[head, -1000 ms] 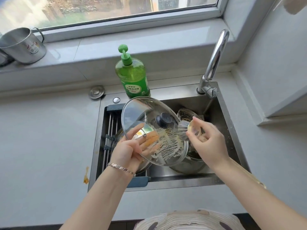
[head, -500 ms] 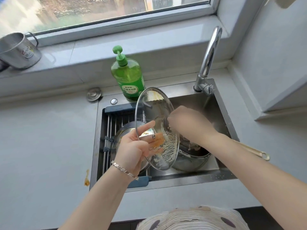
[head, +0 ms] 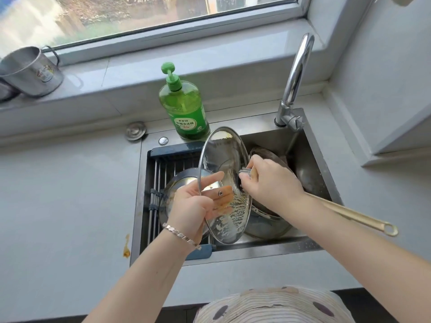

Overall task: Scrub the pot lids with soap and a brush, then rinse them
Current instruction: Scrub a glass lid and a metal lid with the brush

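Glass lid (head: 221, 155) (tilted over sink (head: 256, 251)) grasped by left hand (head: 193, 206) fingers; right hand (head: 272, 185) fingers grip brush (head: 245, 170).

Wide window (head: 140, 17) w/ pale frame runs across the top; daylight comes thru, blurred greenery outside. Below it a deep, glossy grey sill (head: 233, 64), steel mug (head: 31, 71) at its far left. Light grey counter (head: 58, 194) surrounds a steel sink (head: 256, 252); small orange stain (head: 126, 248) nr the sink's front-left corner. Plain grey wall (head: 384, 73) on the rt.
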### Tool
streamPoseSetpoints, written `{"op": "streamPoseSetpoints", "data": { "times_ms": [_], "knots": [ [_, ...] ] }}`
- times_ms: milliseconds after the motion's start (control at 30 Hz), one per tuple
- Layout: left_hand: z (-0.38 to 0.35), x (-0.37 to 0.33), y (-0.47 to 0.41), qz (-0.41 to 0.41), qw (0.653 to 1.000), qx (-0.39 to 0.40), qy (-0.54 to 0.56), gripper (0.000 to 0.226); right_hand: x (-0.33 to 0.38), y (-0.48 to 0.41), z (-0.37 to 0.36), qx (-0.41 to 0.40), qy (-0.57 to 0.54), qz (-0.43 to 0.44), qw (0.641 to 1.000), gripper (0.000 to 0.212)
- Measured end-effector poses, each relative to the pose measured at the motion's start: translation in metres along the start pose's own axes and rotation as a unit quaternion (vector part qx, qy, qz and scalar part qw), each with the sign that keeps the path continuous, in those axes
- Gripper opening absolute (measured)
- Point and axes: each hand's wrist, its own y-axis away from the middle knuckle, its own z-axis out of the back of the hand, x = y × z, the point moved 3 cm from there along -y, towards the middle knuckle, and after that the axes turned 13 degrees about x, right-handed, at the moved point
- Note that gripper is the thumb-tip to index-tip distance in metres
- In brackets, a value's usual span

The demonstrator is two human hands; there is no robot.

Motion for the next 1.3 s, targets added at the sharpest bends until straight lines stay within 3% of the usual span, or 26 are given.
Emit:
{"op": "streamPoseSetpoints", "data": {
  "times_ms": [100, 200, 267, 333, 400, 467, 533, 600, 667, 733, 800, 867, 900, 933, 1033, 1133, 1200, 1300],
  "knots": [
    [0.001, -0.001, 0.001, 0.003, 1.000, 0.005, -0.011, 0.064, -0.013, -0.016, 0.007, 0.120, -0.147, -0.075, 0.979, 0.021],
    [0.005, -0.003, 0.000, 0.014, 1.000, 0.010, 0.011, 0.063, -0.023, -0.007, -0.003, 0.229, -0.331, -0.150, 0.903, 0.023],
    [0.010, -0.002, -0.001, 0.022, 0.999, -0.001, 0.045, 0.064, -0.025, 0.004, -0.016, 0.180, -0.434, -0.143, 0.871, 0.024],
    [0.012, 0.002, -0.002, 0.031, 0.995, -0.019, 0.095, 0.067, -0.023, 0.018, -0.026, 0.073, -0.503, -0.113, 0.854, 0.022],
    [0.012, 0.005, -0.003, 0.032, 0.991, -0.028, 0.127, 0.069, -0.018, 0.029, -0.027, -0.030, -0.435, -0.066, 0.898, 0.020],
    [0.007, 0.006, -0.003, 0.025, 0.990, -0.032, 0.133, 0.071, -0.014, 0.030, -0.017, -0.085, -0.272, -0.035, 0.958, 0.022],
    [0.002, 0.007, -0.004, 0.016, 0.993, -0.035, 0.111, 0.071, -0.008, 0.024, -0.005, -0.085, -0.113, -0.028, 0.990, 0.023],
    [-0.001, 0.006, -0.005, 0.008, 0.997, -0.038, 0.071, 0.068, -0.005, 0.013, 0.001, -0.057, 0.011, -0.022, 0.998, 0.025],
    [-0.003, 0.005, -0.007, 0.007, 0.998, -0.040, 0.045, 0.065, -0.007, 0.002, 0.002, -0.014, 0.032, -0.026, 0.999, 0.024],
    [-0.001, 0.004, -0.008, 0.020, 0.998, -0.038, 0.050, 0.063, -0.018, -0.007, -0.001, 0.056, -0.072, -0.068, 0.993, 0.022],
    [0.004, 0.003, -0.006, 0.034, 0.997, -0.029, 0.063, 0.059, -0.034, -0.009, -0.010, 0.158, -0.282, -0.137, 0.936, 0.028],
    [0.009, 0.002, -0.005, 0.042, 0.996, -0.016, 0.072, 0.046, -0.045, -0.001, -0.021, 0.230, -0.466, -0.201, 0.830, 0.027],
    [0.011, 0.002, -0.005, 0.039, 0.996, -0.014, 0.073, 0.037, -0.049, 0.001, -0.024, 0.227, -0.508, -0.212, 0.804, 0.024],
    [0.012, 0.003, -0.005, 0.033, 0.997, -0.016, 0.070, 0.028, -0.053, 0.002, -0.025, 0.208, -0.518, -0.214, 0.802, 0.023],
    [0.014, 0.009, -0.008, 0.015, 0.998, -0.042, 0.049, 0.028, -0.060, 0.002, -0.013, 0.102, -0.433, -0.176, 0.878, 0.042],
    [0.014, 0.013, -0.011, -0.003, 0.997, -0.080, 0.010, 0.033, -0.046, 0.005, 0.003, 0.021, -0.315, -0.041, 0.948, 0.053],
    [0.010, 0.015, -0.012, -0.016, 0.995, -0.093, -0.019, 0.032, -0.029, 0.009, 0.006, -0.014, -0.236, 0.041, 0.971, 0.065],
    [0.003, 0.014, -0.014, -0.023, 0.992, -0.113, -0.047, 0.032, -0.002, 0.019, -0.007, -0.044, -0.141, 0.126, 0.981, 0.066]
  ]
}}
